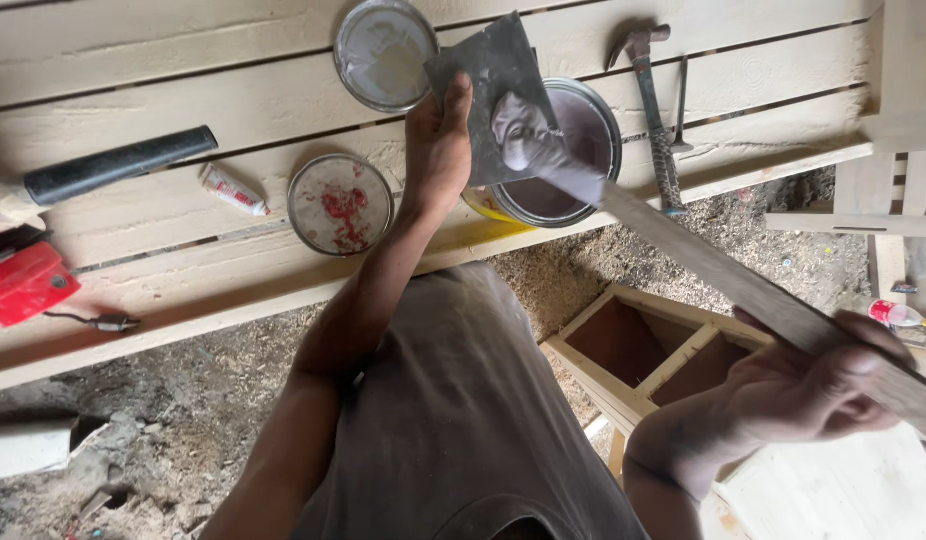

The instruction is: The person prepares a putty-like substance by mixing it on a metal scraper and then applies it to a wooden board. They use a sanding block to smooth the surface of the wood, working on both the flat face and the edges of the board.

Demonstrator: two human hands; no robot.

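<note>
1. Leftmost, on the pale plank worktop (133, 60), lie a red tool (23, 285), a black-handled tool (118, 165) and a small tube (233, 190); none is touched.
2. Next, a round lid smeared with red (340, 204) rests face up on the worktop, with a second, grey lid (385, 52) beyond it.
3. Centrally, the left hand (438, 145) is closed on a flat grey scraper blade (488, 85), thumb pressed on its face, holding it over the rim of an open can (568, 155) of greyish-mauve putty.
4. A lump of putty (528, 140) sits on the blade where the far tip of a long wooden stick (723, 275) meets it; blade and stick touch through the putty.
5. The stick's long axis runs diagonally, from the can at centre down to the lower right; the left hand is the nearer hand to the can and putty.
6. Beyond the can, a claw hammer (651, 110) lies on the worktop, untouched.
7. Rightmost, the right hand (813, 390) is closed around the near end of the stick, fingers wrapped over it, above an open wooden box frame (648, 350) on the sawdust-strewn floor (183, 400).
</note>
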